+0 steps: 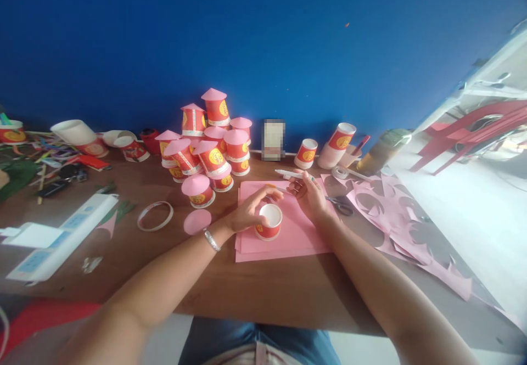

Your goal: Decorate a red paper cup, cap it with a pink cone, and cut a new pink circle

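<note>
On a stack of pink paper [296,239] stands a red paper cup [269,229], its white open mouth facing up. My left hand [250,210] curves round the cup's left and far side, thumb at the rim, fingers apart from the thumb. Just right of the cup, my right hand [307,192] is closed on a white pen [288,173], which points left above the paper. Dark scissors [341,206] lie beside my right wrist.
Red cups with pink cone tops [214,156] are piled behind left. A tape roll [155,216], a pink disc [197,222] and a power strip [61,239] lie left. Pink paper scraps [395,222] spread right. More cups [306,153] and a bottle [382,150] stand behind.
</note>
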`<state>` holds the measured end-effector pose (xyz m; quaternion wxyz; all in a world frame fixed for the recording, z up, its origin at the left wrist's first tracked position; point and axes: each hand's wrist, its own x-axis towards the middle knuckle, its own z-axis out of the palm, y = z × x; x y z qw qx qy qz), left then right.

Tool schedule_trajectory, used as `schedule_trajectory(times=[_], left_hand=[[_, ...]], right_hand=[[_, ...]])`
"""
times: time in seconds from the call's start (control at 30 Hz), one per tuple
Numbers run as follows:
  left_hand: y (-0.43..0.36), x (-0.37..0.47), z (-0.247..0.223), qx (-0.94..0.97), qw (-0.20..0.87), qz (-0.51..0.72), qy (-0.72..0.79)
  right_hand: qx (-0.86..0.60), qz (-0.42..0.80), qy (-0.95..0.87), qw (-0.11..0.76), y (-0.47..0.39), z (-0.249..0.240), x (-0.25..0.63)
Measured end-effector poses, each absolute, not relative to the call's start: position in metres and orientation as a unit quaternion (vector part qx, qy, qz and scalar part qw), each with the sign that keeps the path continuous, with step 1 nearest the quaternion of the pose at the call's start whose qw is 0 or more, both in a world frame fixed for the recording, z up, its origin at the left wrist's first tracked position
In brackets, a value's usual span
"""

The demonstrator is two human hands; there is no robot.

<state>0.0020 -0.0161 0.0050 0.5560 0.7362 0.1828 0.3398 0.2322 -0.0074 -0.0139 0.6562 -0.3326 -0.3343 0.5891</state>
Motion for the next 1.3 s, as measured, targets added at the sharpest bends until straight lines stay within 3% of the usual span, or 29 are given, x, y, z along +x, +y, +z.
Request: schedule_trajectory(times=[0.37, 0.7, 1.07, 1.3], left_hand=[[-0.022, 0.008, 0.003, 0.806, 0.488, 0.243, 0.233], [-0.021, 0.006, 0.004, 0.722, 0.579, 0.274, 0.261], [-0.022, 0.007, 0.007, 0.698, 0.603, 0.283, 0.263], [-0.017, 0.006, -0.002, 0.586, 0.664, 0.361, 0.292]], right_hand=[[-0.342, 0.595, -0.338, 0.644, -0.011, -0.012, 0.230], [-0.336, 0.600, -0.342, 0.640, -0.016, -0.001, 0.224], [-0.329, 0.615, -0.302, 0.650, -0.018, 0.000, 0.222], [-0.343, 0.592, -0.330, 0.651, -0.018, 0.001, 0.224]])
